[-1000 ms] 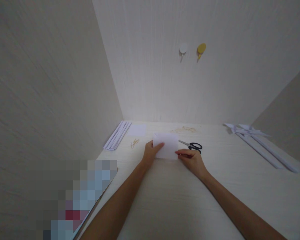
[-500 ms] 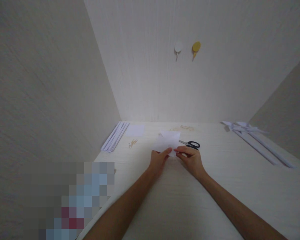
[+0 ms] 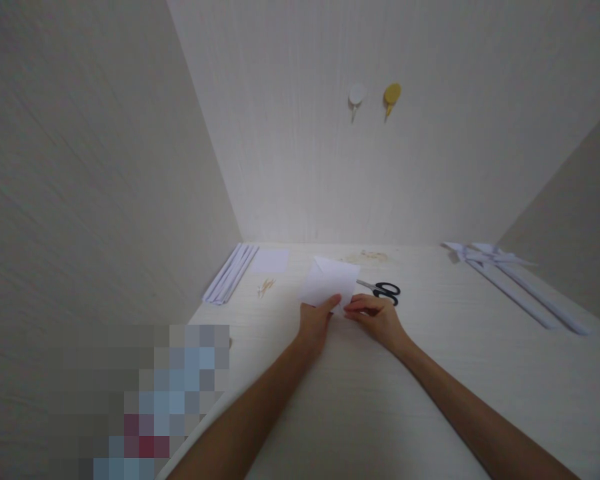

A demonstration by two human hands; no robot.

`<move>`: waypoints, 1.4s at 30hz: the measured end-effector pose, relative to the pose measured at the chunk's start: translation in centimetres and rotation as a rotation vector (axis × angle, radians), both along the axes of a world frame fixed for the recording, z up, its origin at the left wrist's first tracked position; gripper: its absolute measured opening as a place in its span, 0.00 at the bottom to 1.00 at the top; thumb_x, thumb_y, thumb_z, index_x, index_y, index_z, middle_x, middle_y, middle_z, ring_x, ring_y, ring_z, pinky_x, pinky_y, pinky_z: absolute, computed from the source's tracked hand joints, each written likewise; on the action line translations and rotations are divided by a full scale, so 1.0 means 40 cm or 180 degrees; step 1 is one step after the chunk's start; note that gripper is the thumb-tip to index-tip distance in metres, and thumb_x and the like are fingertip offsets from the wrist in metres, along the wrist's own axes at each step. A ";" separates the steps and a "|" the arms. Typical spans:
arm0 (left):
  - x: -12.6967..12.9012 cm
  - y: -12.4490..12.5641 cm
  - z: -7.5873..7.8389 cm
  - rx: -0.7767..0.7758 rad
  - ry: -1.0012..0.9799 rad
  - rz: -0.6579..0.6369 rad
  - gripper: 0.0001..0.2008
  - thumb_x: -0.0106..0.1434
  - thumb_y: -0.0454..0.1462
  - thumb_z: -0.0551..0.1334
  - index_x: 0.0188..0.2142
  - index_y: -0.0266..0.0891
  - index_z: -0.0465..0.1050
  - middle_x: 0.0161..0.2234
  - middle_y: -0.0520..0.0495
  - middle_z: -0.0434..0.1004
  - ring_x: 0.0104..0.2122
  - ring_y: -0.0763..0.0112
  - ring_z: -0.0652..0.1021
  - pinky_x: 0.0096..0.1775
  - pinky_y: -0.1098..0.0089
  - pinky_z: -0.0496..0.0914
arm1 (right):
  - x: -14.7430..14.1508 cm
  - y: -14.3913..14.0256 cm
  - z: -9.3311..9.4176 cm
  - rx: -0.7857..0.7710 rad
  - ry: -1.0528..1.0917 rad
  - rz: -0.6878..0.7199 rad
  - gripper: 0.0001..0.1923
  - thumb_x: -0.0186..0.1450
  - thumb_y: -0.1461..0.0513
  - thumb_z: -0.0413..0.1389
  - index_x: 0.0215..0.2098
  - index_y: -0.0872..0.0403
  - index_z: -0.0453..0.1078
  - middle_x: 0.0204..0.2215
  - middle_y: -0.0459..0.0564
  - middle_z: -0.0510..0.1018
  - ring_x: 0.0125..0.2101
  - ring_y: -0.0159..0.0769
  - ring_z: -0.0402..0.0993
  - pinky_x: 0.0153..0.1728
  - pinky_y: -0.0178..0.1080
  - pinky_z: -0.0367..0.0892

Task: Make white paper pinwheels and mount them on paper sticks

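Note:
A white folded sheet of paper [image 3: 331, 283] is held up at a tilt over the pale tabletop [image 3: 380, 400]. My left hand [image 3: 316, 321] pinches its near edge with thumb on top. My right hand [image 3: 375, 319] grips the same near edge just to the right, fingertips close to the left thumb. Black-handled scissors [image 3: 383, 289] lie on the table right behind my right hand, partly hidden by the paper.
Folded white paper strips [image 3: 230, 272] lie at the back left beside a small white square sheet [image 3: 271, 261]. More long paper strips [image 3: 515, 283] lie at the right. Small wood-coloured bits [image 3: 265, 287] sit left of the paper. Walls enclose three sides; two hooks [image 3: 373, 97] hang on the back wall.
The paper lay flat under both hands one second ago; since then both hands have come together at its near edge and it has been lifted and turned to a tilt.

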State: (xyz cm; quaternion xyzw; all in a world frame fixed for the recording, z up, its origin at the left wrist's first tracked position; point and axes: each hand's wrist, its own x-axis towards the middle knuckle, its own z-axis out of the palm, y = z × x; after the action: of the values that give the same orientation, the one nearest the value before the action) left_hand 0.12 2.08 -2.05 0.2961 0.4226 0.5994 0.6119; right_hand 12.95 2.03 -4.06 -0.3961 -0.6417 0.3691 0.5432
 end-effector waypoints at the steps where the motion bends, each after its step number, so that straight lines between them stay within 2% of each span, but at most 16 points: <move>1: 0.000 -0.001 0.002 -0.0021 -0.0036 -0.0016 0.11 0.39 0.32 0.67 0.26 0.34 0.73 0.30 0.44 0.77 0.29 0.68 0.75 0.32 0.70 0.68 | 0.000 0.000 0.001 -0.0030 0.0005 -0.0022 0.02 0.46 0.62 0.62 0.21 0.51 0.75 0.25 0.48 0.77 0.27 0.35 0.72 0.27 0.37 0.69; 12: 0.000 -0.001 0.003 -0.0102 -0.0005 -0.0081 0.13 0.39 0.32 0.66 0.29 0.34 0.73 0.33 0.44 0.77 0.31 0.68 0.75 0.31 0.71 0.68 | -0.003 0.004 -0.009 -0.0283 -0.0029 -0.0248 0.06 0.48 0.59 0.60 0.21 0.54 0.73 0.20 0.48 0.77 0.21 0.33 0.70 0.22 0.35 0.67; 22: 0.000 -0.002 0.003 -0.0011 -0.0431 -0.0135 0.11 0.40 0.31 0.66 0.27 0.34 0.73 0.28 0.48 0.77 0.29 0.71 0.75 0.33 0.71 0.68 | -0.007 0.002 -0.010 -0.0481 0.0031 -0.0231 0.05 0.47 0.60 0.60 0.21 0.55 0.71 0.21 0.48 0.77 0.20 0.31 0.70 0.22 0.33 0.66; 28: 0.001 -0.001 0.000 -0.0098 -0.0261 -0.0115 0.10 0.39 0.32 0.67 0.25 0.34 0.72 0.27 0.48 0.76 0.28 0.71 0.74 0.30 0.72 0.68 | -0.008 0.004 -0.010 -0.0646 0.0216 -0.0131 0.04 0.47 0.62 0.60 0.21 0.55 0.69 0.19 0.47 0.76 0.20 0.30 0.70 0.22 0.33 0.66; 36: 0.001 -0.003 0.004 -0.0009 -0.0320 -0.0142 0.12 0.38 0.31 0.66 0.27 0.35 0.73 0.30 0.46 0.77 0.29 0.70 0.74 0.31 0.72 0.68 | -0.016 0.004 -0.004 -0.0773 0.0590 -0.0078 0.10 0.44 0.61 0.62 0.20 0.54 0.64 0.18 0.44 0.75 0.21 0.30 0.71 0.24 0.34 0.67; 42: 0.003 -0.005 0.000 0.0074 -0.0361 -0.0149 0.07 0.40 0.32 0.66 0.23 0.36 0.73 0.27 0.49 0.76 0.27 0.72 0.74 0.30 0.73 0.67 | -0.018 0.002 0.002 -0.0917 0.0937 -0.0024 0.12 0.42 0.63 0.64 0.20 0.55 0.63 0.17 0.42 0.74 0.20 0.28 0.71 0.23 0.31 0.66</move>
State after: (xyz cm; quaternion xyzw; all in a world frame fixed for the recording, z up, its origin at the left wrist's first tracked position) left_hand 0.23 1.89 -2.05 0.2786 0.3732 0.6056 0.6452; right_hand 12.23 2.12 -3.99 -0.4139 -0.4945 0.5089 0.5703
